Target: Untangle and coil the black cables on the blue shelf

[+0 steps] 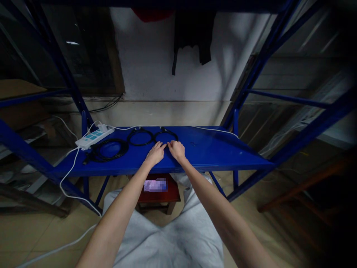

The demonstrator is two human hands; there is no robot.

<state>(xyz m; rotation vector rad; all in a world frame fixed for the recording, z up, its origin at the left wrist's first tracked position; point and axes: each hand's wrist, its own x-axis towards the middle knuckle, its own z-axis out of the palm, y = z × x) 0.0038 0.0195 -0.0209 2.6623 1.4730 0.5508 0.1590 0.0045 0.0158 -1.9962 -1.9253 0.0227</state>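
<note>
In the head view, the person is reaching both arms out to a blue shelf [212, 149]. The left hand [156, 152] and the right hand [176, 149] are lying side by side on the shelf, almost touching each other. Their fingers [163, 146] are bending down and meeting at the near edge of a black cable loop [166, 130]. The fingers are staying close together, not spread wide. I cannot tell if they are pinching the cable or only resting on it.

This black cable loop is lying flat near the back of the shelf, just in front of the hands. A middle cable loop [129, 138] is lying just beside it on the left. A big cable loop [121, 150] is lying further left, near a white power strip [95, 137]. A white cord [68, 175] is hanging from the strip down to the floor.

A red stool [170, 193] is standing under the shelf. A black cloth [192, 33] is hanging on the white wall behind.
</note>
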